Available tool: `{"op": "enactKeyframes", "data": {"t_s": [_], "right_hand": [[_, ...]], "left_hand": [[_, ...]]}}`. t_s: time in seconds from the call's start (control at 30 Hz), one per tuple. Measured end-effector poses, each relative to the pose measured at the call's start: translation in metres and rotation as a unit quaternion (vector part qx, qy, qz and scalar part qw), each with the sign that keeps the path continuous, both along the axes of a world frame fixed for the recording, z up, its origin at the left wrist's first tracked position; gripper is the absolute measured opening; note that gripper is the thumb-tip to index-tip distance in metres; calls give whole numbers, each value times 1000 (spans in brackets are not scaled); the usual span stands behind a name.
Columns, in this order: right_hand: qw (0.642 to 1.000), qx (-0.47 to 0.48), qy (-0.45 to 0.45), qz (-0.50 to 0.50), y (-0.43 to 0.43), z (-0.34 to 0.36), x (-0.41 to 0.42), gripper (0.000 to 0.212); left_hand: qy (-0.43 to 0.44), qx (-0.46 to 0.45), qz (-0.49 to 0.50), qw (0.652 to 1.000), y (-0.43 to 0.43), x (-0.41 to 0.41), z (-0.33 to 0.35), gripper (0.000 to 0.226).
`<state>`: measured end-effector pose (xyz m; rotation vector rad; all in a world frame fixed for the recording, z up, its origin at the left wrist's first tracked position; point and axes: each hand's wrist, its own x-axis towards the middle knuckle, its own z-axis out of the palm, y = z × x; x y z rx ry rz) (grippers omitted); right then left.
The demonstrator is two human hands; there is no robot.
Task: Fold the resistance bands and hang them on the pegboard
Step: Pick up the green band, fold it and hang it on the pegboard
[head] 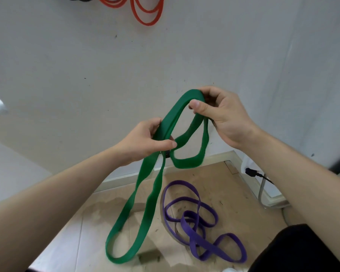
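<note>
Left hand [143,140] and right hand [226,118] pinch the green resistance band [173,112] mid-air, long loop dangling over the floor [82,222] (purple band [190,235] lies there); loosening fingers [196,105] could let the fold spring apart

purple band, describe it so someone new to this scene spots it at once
Look down at the brown floor below the white wall. The purple resistance band lies there in a loose tangle. It is the only purple one: the green band is held up, the orange bands hang on the wall.
</note>
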<state>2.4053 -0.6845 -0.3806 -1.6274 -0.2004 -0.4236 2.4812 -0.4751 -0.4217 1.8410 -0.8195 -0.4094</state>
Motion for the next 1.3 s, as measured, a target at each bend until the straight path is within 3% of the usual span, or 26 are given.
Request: {"op": "enactKeyframes", "data": {"t_s": [0.13, 0.27, 0.43, 0.57, 0.67, 0.77, 0.93, 1.17, 1.3], "right_hand": [[1000, 21, -5, -4, -8, 0, 1, 33], [999, 1, 54, 3, -24, -9, 4, 30], [971, -178, 156, 23, -30, -24, 3, 22], [940, -273, 188, 74, -12, -27, 4, 37], [969, -188, 129, 97, 4, -21, 5, 49], [986, -123, 63, 93, 14, -15, 8, 40], [991, -105, 50, 70, 21, -11, 9, 26], [989, -113, 65, 67, 22, -10, 5, 25], [996, -58, 56, 47, 20, -4, 1, 26]], "left_hand": [[-1, -16, 17, 1000, 2, 1, 8, 24], [-19, -43, 59, 997, 9, 7, 18, 20], [-18, -100, 73, 992, 16, 7, 32, 18], [-52, -108, 46, 992, 12, -3, 40, 26], [-85, -115, 42, 989, 7, -9, 41, 28], [-115, -130, 54, 983, 6, -10, 42, 27], [-102, -144, 62, 982, 10, -8, 41, 26], [11, -43, -1, 999, 14, -3, 7, 31], [23, 70, -17, 997, 4, -10, -18, 27]]}}
